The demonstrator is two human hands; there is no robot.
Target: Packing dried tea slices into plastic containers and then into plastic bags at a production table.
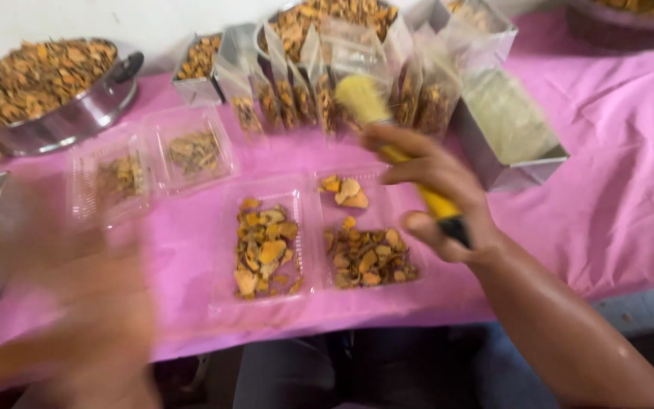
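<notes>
My right hand (437,193) grips a yellow-handled brush (387,129) with pale bristles, held over the far right of an open clear plastic clamshell tray (308,235). Both halves of that tray hold orange-brown dried slices (266,250). My left hand (85,333) is a heavy blur at the lower left, over the table's front edge; nothing shows in it. Behind the brush stands a row of clear pouches (319,91) filled with the same dried pieces.
A pink cloth (615,189) covers the table. Two more clamshell trays (149,163) with dried slices lie at left. A steel pot (54,83) of dried pieces sits far left, steel boxes (505,129) at right, another bowl (630,19) far right.
</notes>
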